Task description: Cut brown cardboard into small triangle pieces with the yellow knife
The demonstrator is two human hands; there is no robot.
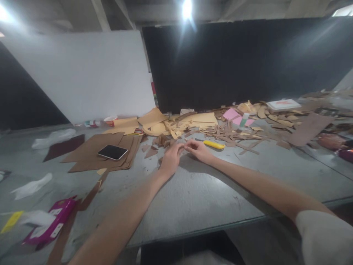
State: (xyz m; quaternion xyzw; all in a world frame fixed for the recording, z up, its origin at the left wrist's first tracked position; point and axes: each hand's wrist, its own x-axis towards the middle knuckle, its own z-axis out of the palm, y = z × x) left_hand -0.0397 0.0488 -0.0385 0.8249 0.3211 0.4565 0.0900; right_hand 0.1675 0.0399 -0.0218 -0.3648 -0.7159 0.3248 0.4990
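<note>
Both my arms reach forward over the grey table (pixel 193 195). My left hand (pixel 171 159) and my right hand (pixel 199 150) meet fingertip to fingertip near the table's middle, fingers pinched together. What they pinch is too small to make out. A yellow utility knife (pixel 214 144) lies just right of my right hand. Small brown cardboard scraps (pixel 161 141) lie just beyond my fingers.
A dark tablet (pixel 112 152) rests on stacked brown cardboard sheets (pixel 91 151) to the left. A heap of tan and brown offcuts (pixel 193 123) with pink paper (pixel 233 116) spans the back. A magenta box (pixel 51 224) lies at near left, a white box (pixel 283 105) at far right.
</note>
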